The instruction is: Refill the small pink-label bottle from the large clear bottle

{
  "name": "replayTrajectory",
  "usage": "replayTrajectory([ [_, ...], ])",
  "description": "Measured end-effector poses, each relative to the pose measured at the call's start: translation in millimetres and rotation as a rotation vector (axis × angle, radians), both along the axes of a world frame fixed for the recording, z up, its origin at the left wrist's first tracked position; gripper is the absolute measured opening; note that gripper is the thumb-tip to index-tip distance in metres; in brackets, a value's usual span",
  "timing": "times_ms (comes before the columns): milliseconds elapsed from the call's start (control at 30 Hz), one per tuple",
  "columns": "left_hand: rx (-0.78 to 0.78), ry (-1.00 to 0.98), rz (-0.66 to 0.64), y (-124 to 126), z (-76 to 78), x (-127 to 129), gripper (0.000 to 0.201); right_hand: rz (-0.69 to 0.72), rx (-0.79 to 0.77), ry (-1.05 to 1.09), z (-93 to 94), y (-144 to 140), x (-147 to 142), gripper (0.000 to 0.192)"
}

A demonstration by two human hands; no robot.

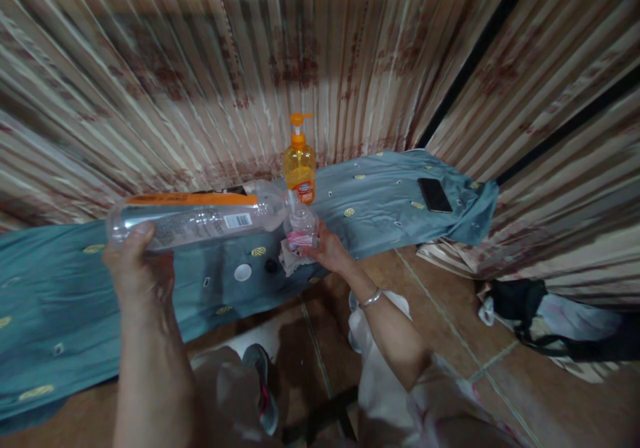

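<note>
My left hand point(137, 265) grips the base end of a large clear plastic bottle point(195, 220) with an orange label strip, held on its side with its neck pointing right. The neck meets the mouth of a small clear bottle point(301, 228) with a pink label, which my right hand point(327, 248) holds upright on the blue-grey cloth point(60, 288). Behind them an orange pump bottle point(299, 161) stands upright on the cloth. A white cap point(243, 273) and a small dark cap point(271, 266) lie on the cloth just below the large bottle.
A black phone point(435, 195) lies on the cloth at the right. Striped curtains point(200, 68) hang behind. A dark bag point(520, 308) and folded fabric sit on the tiled floor at the right. My knees and a shoe point(263, 381) are below.
</note>
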State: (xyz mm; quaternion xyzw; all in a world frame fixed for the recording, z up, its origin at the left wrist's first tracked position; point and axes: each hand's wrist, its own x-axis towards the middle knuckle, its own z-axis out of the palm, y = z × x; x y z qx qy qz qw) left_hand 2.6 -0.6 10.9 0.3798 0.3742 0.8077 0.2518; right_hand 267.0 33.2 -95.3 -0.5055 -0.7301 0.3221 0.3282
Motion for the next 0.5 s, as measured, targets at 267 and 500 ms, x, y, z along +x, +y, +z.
replayTrajectory([
  [267,0.025,0.01,-0.024,0.2,0.2,-0.2,0.014,-0.009,-0.032,-0.028,0.1,-0.2,0.4,0.059],
  [500,0.031,0.013,-0.001,1.6,-0.2,-1.5,0.013,-0.015,-0.011,-0.031,-2.3,0.8,1.0,0.057],
])
